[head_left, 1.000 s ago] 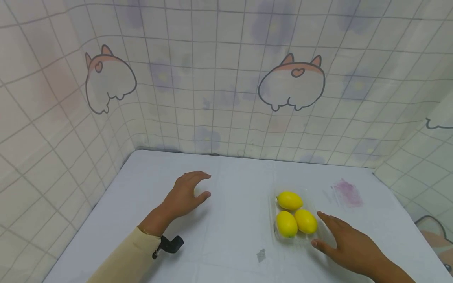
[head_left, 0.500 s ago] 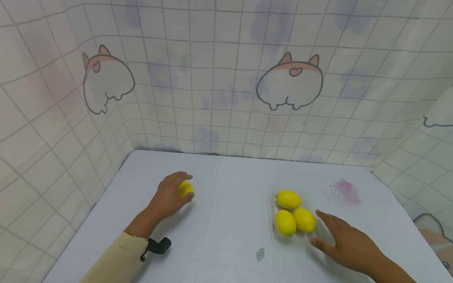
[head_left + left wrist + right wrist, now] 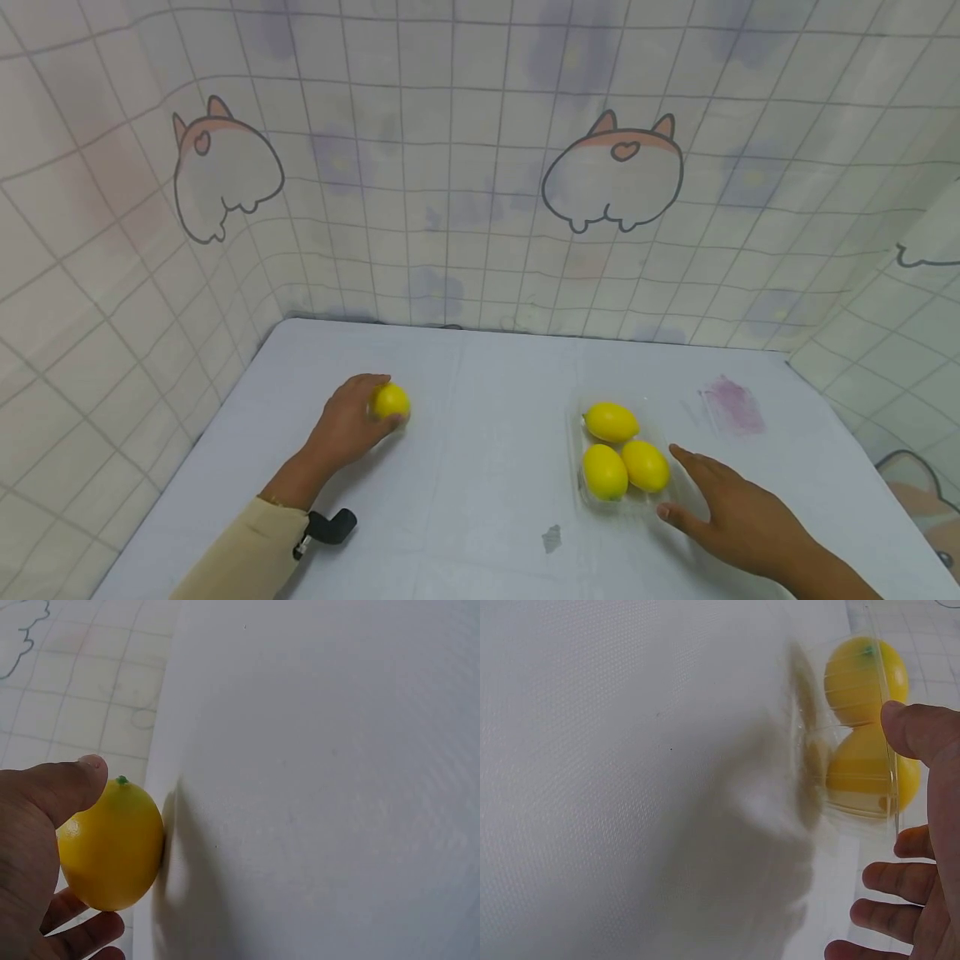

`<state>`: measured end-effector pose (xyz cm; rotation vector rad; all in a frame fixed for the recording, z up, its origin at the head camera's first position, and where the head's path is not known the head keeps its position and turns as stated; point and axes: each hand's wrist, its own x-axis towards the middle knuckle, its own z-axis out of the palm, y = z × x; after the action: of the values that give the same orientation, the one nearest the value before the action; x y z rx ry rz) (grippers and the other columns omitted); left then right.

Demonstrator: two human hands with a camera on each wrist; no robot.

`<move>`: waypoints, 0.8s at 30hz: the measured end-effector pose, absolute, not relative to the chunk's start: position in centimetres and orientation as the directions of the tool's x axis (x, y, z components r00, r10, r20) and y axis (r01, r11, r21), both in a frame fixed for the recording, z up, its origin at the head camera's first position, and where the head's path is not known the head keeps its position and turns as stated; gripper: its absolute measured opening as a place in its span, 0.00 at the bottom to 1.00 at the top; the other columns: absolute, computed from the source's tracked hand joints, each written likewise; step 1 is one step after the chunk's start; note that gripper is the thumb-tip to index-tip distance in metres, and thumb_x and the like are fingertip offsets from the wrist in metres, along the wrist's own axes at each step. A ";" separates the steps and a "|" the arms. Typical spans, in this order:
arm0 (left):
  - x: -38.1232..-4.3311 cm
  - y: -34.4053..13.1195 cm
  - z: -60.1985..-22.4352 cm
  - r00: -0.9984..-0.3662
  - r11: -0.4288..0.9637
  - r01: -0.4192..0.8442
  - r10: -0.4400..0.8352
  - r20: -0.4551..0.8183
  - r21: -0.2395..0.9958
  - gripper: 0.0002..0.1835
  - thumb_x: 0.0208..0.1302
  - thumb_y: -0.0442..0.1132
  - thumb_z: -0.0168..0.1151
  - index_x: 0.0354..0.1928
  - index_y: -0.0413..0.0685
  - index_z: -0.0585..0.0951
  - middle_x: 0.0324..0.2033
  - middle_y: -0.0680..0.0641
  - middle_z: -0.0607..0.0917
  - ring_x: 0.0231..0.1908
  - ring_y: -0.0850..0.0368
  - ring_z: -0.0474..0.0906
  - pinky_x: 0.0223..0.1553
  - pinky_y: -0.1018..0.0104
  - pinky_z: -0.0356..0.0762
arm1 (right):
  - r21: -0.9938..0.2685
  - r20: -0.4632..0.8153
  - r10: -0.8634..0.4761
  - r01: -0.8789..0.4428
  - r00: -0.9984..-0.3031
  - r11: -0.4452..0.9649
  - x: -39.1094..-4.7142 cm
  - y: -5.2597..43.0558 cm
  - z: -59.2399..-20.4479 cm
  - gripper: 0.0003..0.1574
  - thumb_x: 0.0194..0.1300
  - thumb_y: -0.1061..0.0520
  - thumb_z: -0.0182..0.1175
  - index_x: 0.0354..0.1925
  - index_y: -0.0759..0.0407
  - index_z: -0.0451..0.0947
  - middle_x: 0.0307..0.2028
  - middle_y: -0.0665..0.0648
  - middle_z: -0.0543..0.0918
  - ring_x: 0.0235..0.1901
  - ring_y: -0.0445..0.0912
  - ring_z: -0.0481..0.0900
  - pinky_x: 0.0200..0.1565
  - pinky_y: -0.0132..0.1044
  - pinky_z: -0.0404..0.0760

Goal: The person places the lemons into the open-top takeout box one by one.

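Observation:
On the white table my left hand [image 3: 352,421] grips a loose yellow lemon [image 3: 391,401], thumb and fingers curled round it; the left wrist view shows the lemon [image 3: 111,845] resting on the tabletop between thumb and fingers. A clear plastic tray [image 3: 576,467] at the right holds three lemons [image 3: 612,422]. My right hand [image 3: 731,508] lies beside the tray's right edge with straight fingers, the thumb at its near corner. The right wrist view shows that thumb touching the tray [image 3: 855,806] and two lemons [image 3: 864,671] inside.
The white table [image 3: 480,500] is walled in by a tiled cartoon-print cloth at the back and both sides. A purple smear [image 3: 735,404] marks the table at the far right, and a small grey scrap [image 3: 552,540] lies near the front centre.
My left hand moved left and closed round the loose lemon, which was hidden under its fingers a second ago. The right hand and the tray stayed put.

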<state>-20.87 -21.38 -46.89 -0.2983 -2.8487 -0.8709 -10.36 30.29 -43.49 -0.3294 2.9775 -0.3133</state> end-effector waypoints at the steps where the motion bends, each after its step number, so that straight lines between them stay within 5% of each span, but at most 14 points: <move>1: -20.9 -21.4 -46.9 -0.970 0.811 0.230 0.147 0.193 0.538 0.34 0.62 0.44 0.75 0.67 0.39 0.75 0.65 0.35 0.74 0.65 0.37 0.70 0.66 0.39 0.67 | -0.218 -0.108 -0.228 -0.201 -0.968 0.955 -10.4 30.3 -43.5 0.62 0.62 0.18 0.55 0.77 0.57 0.61 0.67 0.69 0.73 0.62 0.67 0.75 0.49 0.69 0.79; 24: -21.6 -20.4 -47.1 -0.975 0.747 0.223 0.187 0.125 0.626 0.37 0.57 0.43 0.79 0.69 0.44 0.76 0.68 0.41 0.75 0.69 0.40 0.68 0.69 0.42 0.66 | -0.216 -0.137 -0.220 -0.188 -0.966 0.958 -10.6 30.5 -43.7 0.63 0.61 0.17 0.55 0.77 0.57 0.60 0.67 0.71 0.72 0.62 0.69 0.74 0.49 0.70 0.78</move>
<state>-21.60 -20.40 -47.15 -0.3386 -2.8856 -1.0453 -10.60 30.47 -43.67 -0.3098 2.9501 -0.3020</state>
